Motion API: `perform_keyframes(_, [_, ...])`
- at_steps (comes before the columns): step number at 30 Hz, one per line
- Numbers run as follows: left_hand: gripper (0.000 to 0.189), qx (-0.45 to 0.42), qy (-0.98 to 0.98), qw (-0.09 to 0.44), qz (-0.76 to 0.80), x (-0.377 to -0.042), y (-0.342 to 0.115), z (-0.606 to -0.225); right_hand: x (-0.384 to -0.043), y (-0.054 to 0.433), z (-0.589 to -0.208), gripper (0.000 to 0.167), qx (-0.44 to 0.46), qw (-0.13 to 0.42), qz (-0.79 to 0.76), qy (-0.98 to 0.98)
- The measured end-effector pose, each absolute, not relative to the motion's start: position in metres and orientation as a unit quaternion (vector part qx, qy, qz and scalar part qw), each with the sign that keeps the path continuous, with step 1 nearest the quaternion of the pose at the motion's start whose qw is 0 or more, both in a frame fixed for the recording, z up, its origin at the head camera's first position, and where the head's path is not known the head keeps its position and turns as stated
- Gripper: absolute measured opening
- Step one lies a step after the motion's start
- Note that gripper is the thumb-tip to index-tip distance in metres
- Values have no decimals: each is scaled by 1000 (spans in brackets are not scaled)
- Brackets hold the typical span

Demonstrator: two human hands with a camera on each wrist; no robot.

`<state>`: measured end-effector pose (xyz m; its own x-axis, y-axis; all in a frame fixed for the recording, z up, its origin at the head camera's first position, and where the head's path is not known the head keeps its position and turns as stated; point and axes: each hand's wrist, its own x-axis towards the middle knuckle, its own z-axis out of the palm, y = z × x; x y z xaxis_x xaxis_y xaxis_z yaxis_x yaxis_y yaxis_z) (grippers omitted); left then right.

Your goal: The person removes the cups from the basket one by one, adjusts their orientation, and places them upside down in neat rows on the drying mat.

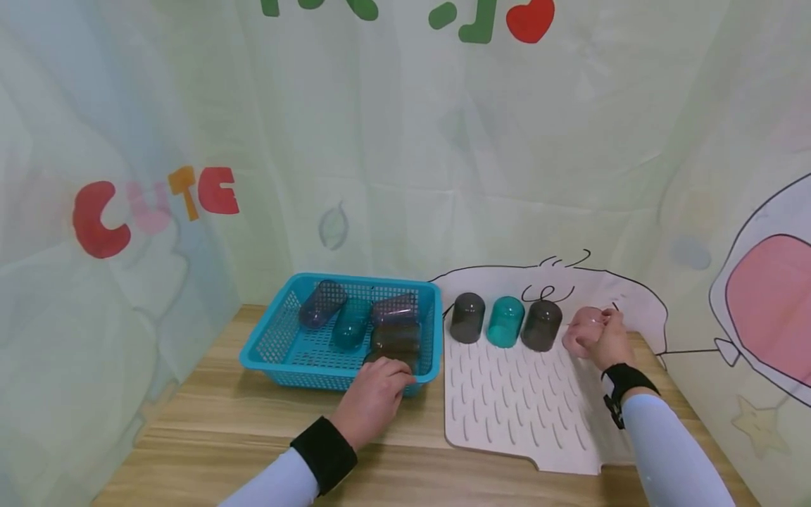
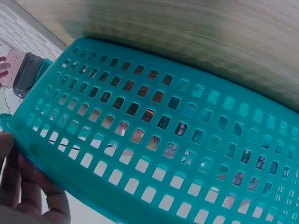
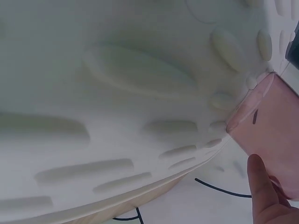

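Note:
My right hand grips a clear pink cup at the right end of a row of upside-down cups. In the right wrist view the pink cup has its rim down at the white ribbed mat, a finger against its side. To its left stand a dark grey cup, a teal cup and another dark grey cup. My left hand rests at the near right rim of the blue basket, fingers over the edge beside a brown cup; its fingertips are partly hidden.
Inside the basket lie a teal cup and two purplish cups, one at the left and one at the back. The white mat lies right of the basket on the wooden table. A printed curtain closes off the back.

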<state>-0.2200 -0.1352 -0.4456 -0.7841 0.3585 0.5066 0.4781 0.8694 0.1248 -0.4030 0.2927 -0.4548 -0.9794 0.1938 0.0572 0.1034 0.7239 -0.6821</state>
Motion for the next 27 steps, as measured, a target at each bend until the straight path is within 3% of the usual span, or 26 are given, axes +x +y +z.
perform_keyframes(16, [19,-225,-936,236,-131,-219,-132,-442,-402,298,-450,91,-86,46,362,-927])
perform_keyframes(27, [19,-228,-935,237,-135,-219,-132,-443,-399,303,-451,88,-60,73,331,-939])
